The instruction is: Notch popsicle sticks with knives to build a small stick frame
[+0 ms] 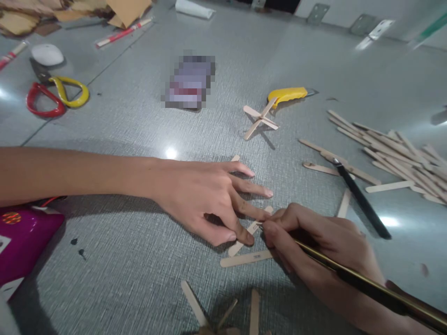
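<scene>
My left hand [209,197] lies on the grey table [132,260] with its fingers spread, and the fingertips press down on a wooden craft stick [248,231]. My right hand [314,242] is closed around a long thin gold-coloured tool [352,275], and its tip meets the stick right by my left fingertips. A second loose stick [244,258] lies just below them.
A pile of craft sticks [401,158] lies at the right, with a black pen [363,200] beside it. A glued stick cross [260,120] and a yellow utility knife [288,95] sit further back. Red and yellow scissors [56,95] are at the far left, a magenta object [21,242] near left.
</scene>
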